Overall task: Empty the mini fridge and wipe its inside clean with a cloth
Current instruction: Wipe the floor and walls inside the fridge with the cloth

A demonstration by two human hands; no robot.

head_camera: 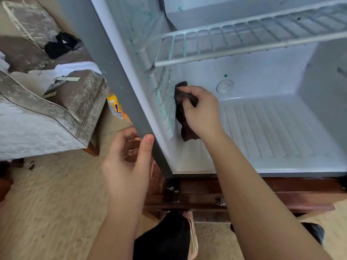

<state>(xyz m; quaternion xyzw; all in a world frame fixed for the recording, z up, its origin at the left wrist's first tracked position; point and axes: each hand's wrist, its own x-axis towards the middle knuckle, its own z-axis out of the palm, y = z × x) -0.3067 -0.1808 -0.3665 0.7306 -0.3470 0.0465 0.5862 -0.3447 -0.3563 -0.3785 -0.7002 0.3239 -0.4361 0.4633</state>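
A person's right hand (201, 111) grips a dark cloth (185, 128) and presses it against the left inner wall of the open mini fridge (262, 128), at the centre of the frame. The left hand (127, 162), lower centre, curls round its grey left edge, thumb on the front. A white wire shelf (244, 40) spans the upper right; a worn armchair (47, 119) sits at left.

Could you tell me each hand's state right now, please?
Left hand: grips the edge of the mini fridge.
Right hand: holds the brown cloth.
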